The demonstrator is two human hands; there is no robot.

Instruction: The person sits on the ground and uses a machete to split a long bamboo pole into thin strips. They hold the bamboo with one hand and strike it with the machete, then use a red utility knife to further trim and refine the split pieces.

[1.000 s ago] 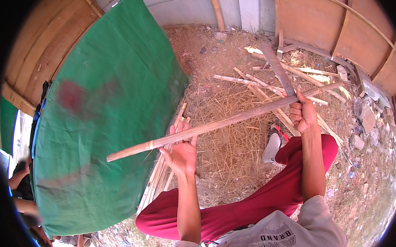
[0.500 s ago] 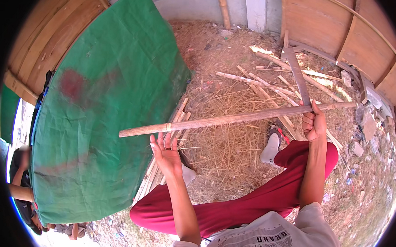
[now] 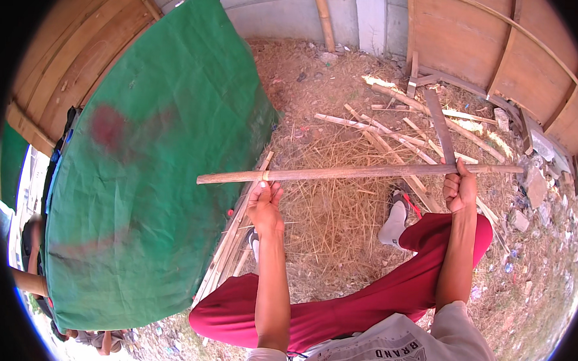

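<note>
A long piece of bamboo (image 3: 347, 173) lies level in front of me, across both hands. My left hand (image 3: 266, 208) is closed on it from below, fingers and thumb at the pale joint near its left end. My right hand (image 3: 459, 186) is closed near the other end, where the bamboo passes over the fist. From that same fist a long, flat, dark machete blade (image 3: 441, 126) points away from me and crosses the bamboo. Its handle is hidden in the fist. The bamboo's right tip sticks out past my right hand.
Dry straw and shavings (image 3: 335, 221) cover the ground between my feet. Split bamboo strips (image 3: 394, 133) lie scattered beyond, and more strips (image 3: 224, 255) lie along a green tarp (image 3: 160, 175) at left. Rubble (image 3: 535, 185) lies at right by a wooden panel (image 3: 463, 43). Other people are partly visible at far left.
My left hand has gone from spread fingers under the bamboo to a closed grip at its joint. The bamboo's left end has shifted right and slightly up. The right hand keeps its hold.
</note>
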